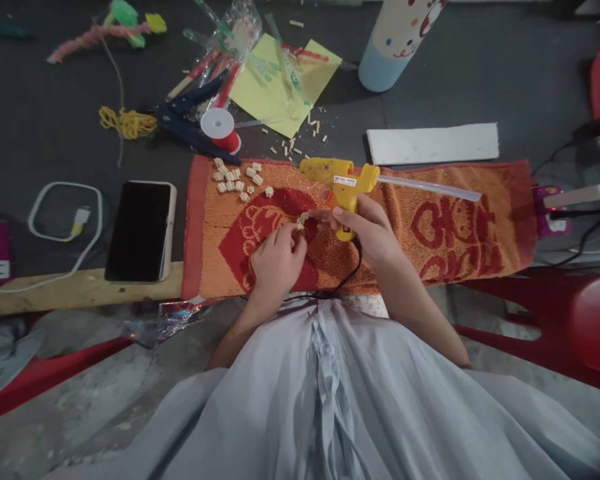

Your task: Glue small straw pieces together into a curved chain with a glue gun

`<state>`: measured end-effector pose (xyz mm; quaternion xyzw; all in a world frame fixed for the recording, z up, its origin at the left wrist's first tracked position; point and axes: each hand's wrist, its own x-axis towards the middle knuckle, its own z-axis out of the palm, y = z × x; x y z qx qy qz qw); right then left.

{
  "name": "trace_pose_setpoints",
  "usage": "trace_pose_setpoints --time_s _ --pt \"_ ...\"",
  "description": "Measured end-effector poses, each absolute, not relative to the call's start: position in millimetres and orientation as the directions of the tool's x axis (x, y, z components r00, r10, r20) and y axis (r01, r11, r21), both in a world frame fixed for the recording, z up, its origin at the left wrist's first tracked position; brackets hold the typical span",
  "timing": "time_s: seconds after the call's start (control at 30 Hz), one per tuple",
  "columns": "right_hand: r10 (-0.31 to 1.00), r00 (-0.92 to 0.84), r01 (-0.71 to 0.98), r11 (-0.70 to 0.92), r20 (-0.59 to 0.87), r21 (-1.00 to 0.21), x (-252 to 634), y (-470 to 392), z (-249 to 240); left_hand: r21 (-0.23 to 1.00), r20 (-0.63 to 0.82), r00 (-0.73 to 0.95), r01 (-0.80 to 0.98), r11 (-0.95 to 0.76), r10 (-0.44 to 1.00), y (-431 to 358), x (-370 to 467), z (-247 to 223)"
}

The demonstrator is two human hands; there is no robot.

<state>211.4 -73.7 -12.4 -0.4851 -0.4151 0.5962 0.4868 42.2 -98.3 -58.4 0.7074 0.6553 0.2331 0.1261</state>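
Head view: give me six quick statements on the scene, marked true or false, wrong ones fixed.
1. The right-hand grip holds the yellow glue gun. True.
2. The phone lies to the right of the orange towel. False: it lies to the left.
3. A clear glue stick juts from the back of the glue gun. True.
4. The left-hand grip holds nothing. False: it pinches a small pale piece.
5. The bottle rests on the yellow paper. False: it is apart from it, to the right.
6. The white slab is beyond the towel's far edge. True.
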Motion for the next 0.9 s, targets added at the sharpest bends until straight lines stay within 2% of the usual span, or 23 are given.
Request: trace_pose_setpoints --time_s 0.13,0.3,0.57,0.9 --pt "0.988 -0.046 -0.157 -0.155 -0.149 -0.975 211.1 -75.0 -11.6 0.489 0.159 0.046 0.864 -0.120 0.986 -98.7 42.1 -56.8" --pt "0.981 0.002 -0.198 -0.191 -0.195 -0.962 218.4 -78.4 -15.1 0.492 0.191 0.054 0.859 -0.143 0.980 -98.4 43.0 -58.9" --pt "0.978 0.130 -0.245 -0.126 -0.162 -0.961 235.2 -84.9 -19.8 0.478 0.213 0.046 0.866 -0.145 0.976 -97.5 43.6 -60.5" --pt "0.959 0.143 -0.283 -0.196 -0.244 -0.939 242.9 -94.6 -12.9 0.483 0.220 0.041 0.864 -0.145 0.975 -97.6 43.9 -62.0"
